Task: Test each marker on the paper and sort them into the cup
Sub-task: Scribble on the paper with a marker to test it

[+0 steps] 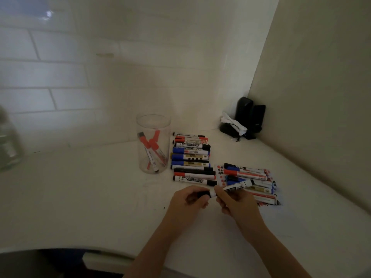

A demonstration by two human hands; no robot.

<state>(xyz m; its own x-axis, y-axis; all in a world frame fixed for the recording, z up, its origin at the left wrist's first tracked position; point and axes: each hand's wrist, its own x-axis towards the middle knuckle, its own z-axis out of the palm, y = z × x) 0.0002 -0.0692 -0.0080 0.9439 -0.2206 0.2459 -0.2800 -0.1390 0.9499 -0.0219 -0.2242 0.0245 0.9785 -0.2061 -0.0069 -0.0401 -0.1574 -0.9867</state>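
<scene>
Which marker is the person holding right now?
The white marker with a black cap, lifted off the table: left hand grips its cap, right hand its barrel. The others lie flat or stand in the cup.

A white table (90,197) is set into a corner. The rear wall (60,73) is faced with white brick-pattern tile; the right-hand wall (321,77) is plain and cream-coloured. Lighting is dim. A dark gap is seen below the table's front edge.

Looks like home or small office corner, dimly lit. White tiled wall (60,77) far and left, plain wall panel (321,87) right. White surface (90,197) fills corner. Small black speakers (250,115) in far right corner, with crumpled white tissue (232,123) beside.
</scene>
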